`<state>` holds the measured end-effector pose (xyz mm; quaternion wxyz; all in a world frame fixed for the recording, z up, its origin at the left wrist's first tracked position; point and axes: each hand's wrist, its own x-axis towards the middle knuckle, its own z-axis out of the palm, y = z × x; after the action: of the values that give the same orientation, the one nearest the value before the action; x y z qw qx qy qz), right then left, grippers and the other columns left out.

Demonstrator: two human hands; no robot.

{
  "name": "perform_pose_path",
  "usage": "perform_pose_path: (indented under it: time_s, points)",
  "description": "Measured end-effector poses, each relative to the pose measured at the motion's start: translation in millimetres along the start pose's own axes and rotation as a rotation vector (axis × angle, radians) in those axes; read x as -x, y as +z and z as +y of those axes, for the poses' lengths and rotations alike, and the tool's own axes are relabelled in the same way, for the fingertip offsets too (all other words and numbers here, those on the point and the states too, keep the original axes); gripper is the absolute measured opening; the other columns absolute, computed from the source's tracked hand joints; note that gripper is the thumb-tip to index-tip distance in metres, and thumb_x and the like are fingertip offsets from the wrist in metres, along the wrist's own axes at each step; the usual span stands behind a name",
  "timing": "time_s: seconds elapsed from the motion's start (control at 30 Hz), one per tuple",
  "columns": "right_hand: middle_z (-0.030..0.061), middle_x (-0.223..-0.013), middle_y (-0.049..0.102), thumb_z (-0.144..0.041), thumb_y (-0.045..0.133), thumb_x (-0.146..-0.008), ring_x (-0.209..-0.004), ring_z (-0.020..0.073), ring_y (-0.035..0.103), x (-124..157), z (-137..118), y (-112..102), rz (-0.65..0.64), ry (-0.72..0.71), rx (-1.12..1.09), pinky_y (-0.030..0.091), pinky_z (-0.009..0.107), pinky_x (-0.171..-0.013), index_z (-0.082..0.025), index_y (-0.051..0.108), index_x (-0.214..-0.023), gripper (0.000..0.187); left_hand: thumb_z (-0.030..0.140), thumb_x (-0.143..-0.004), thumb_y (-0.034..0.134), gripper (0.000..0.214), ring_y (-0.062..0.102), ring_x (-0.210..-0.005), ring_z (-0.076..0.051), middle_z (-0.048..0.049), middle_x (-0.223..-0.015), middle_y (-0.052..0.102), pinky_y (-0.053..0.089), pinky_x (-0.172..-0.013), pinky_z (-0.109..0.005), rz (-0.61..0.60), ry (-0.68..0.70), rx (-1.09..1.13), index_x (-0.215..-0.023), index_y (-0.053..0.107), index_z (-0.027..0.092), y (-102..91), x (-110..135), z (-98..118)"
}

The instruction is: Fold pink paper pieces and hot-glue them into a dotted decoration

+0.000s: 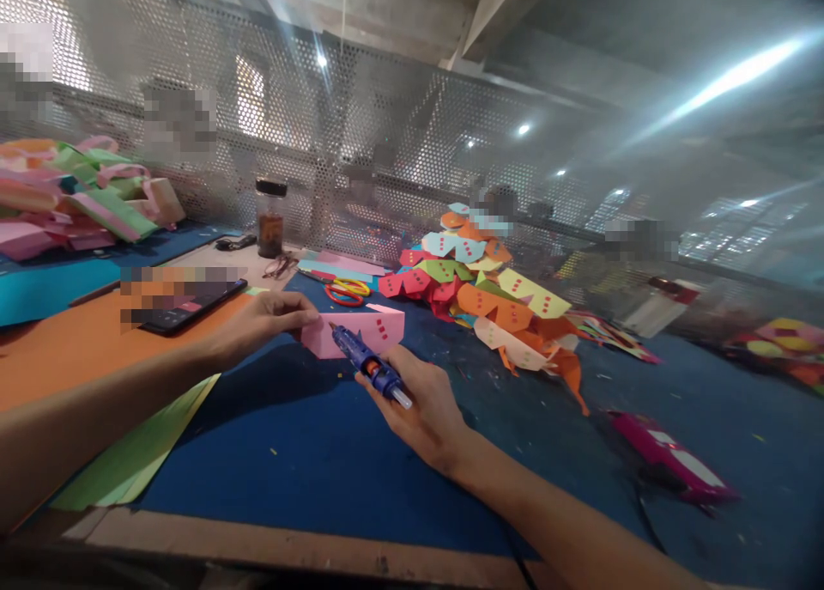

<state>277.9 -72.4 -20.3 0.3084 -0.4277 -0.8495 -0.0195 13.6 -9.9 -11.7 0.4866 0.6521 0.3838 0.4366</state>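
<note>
Between the thumb and fingers of my left hand [283, 315] is the left end of a folded pink paper piece [390, 325], which carries small red squares near its right end. My right hand [428, 401] is closed around a blue glue gun [366, 360] with a clear glue stick jutting from its back. The gun's nozzle points up and left, over the pink paper close to my left fingertips. Whether the nozzle touches the paper I cannot tell. Part of the paper is hidden behind the gun.
Folded paper pieces [495, 307] are heaped right of centre. Scissors [348, 289] and a lidded jar [270, 221] stand behind my left hand. A phone [196, 305] rests on orange paper [57, 349]. A magenta device [673, 457] lies at right, with a perforated metal screen [399, 135] behind.
</note>
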Motion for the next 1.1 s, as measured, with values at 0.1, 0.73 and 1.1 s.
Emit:
perform_pose_path:
  time_s: [0.1,0.73,1.1]
  points:
    - [-0.0005,-0.074,0.063,-0.03,0.063,-0.092,-0.063,0.0159,0.059,0.8,0.9,1.3,0.008,0.0,0.004,0.036,0.027,-0.058,-0.022,0.052,-0.085,0.015,0.043,-0.083,0.074,0.025,0.059,-0.066,-0.013,0.0015,-0.071,0.068,0.045,-0.065,-0.024,0.003,-0.002,-0.002,-0.08,0.071,0.019,-0.5,-0.5,-1.4]
    - [-0.0014,-0.071,0.061,-0.031,0.06,-0.092,-0.06,0.0146,0.055,1.1,0.8,0.3,0.006,0.007,0.03,0.033,0.027,-0.057,-0.022,0.05,-0.083,0.017,0.045,-0.083,0.073,0.027,0.059,-0.065,-0.013,0.0005,-0.071,0.067,0.044,-0.064,-0.025,-0.007,0.0,-0.006,-0.079,0.071,0.019,-0.5,-0.3,-0.5]
    - [-0.0012,-0.07,0.062,-0.03,0.06,-0.091,-0.061,0.0159,0.059,1.9,0.1,-0.3,0.043,-0.001,0.063,0.031,0.027,-0.057,-0.023,0.047,-0.081,0.018,0.045,-0.081,0.075,0.026,0.058,-0.062,-0.01,0.0027,-0.068,0.066,0.043,-0.059,-0.021,0.007,-0.022,0.019,-0.078,0.071,0.019,0.7,0.6,1.2]
